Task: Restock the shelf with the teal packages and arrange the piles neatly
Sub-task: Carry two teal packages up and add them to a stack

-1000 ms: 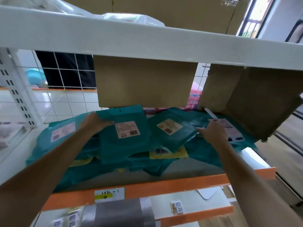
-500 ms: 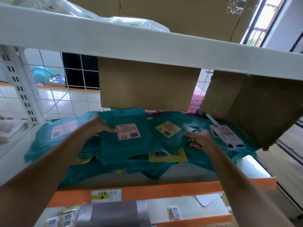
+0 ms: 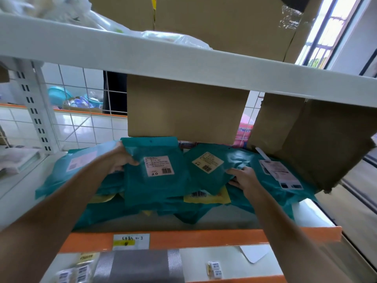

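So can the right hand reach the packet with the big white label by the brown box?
Probably yes. The right hand sits just left of that packet with nothing between them, though it pinches the tilted packet now.

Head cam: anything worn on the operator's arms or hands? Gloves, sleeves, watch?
Nothing visible. Left hand and right hand are ungloved, with no rings seen; both forearms are bare to the frame edge, with no sleeve, watch or band in view.
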